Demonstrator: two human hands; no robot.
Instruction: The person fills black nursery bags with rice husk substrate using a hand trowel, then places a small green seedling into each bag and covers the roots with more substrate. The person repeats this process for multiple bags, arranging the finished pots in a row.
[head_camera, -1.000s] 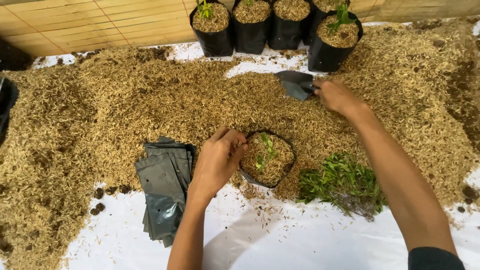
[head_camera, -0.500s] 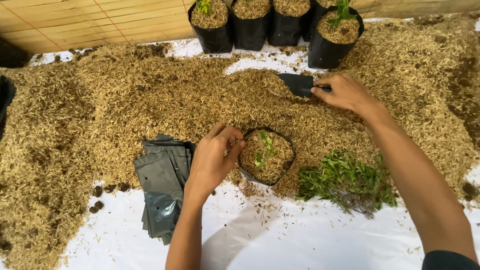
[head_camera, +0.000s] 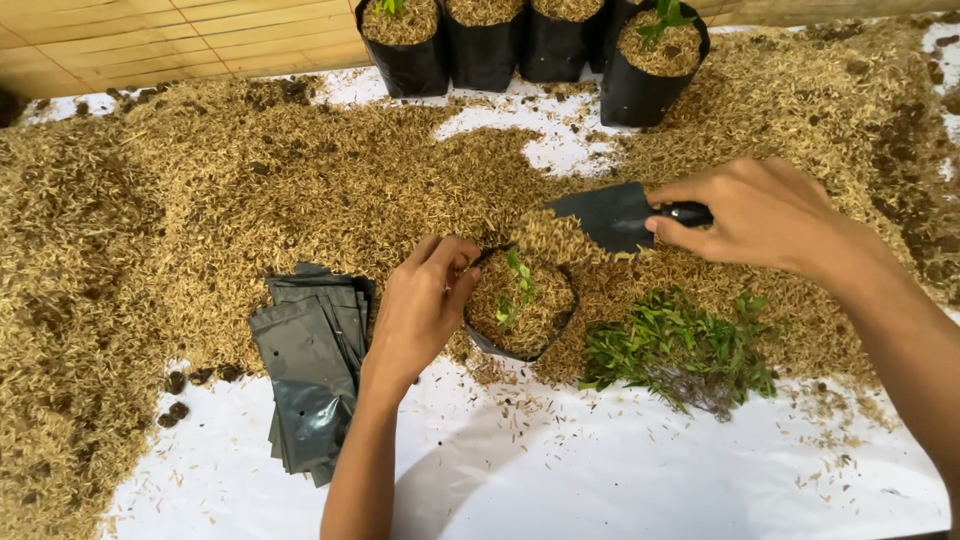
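Observation:
My left hand (head_camera: 420, 310) grips the left rim of a small black grow bag (head_camera: 500, 345) filled with rice husk, a small green seedling (head_camera: 517, 285) standing in it. My right hand (head_camera: 760, 215) holds a black trowel (head_camera: 610, 215) by its handle. The blade carries a heap of husk and hangs over the bag's upper right rim. A bundle of green seedlings (head_camera: 680, 345) lies just right of the bag, below my right hand.
A stack of flat black grow bags (head_camera: 310, 370) lies left of my left hand. Filled black bags (head_camera: 650, 70), some with seedlings, stand in a row at the back. Rice husk (head_camera: 250, 190) covers most of the white sheet (head_camera: 600, 470). Wooden slats run behind.
My right hand has brought the trowel, loaded with husk, from the far pile down to the bag's rim. My left hand has stayed on the bag.

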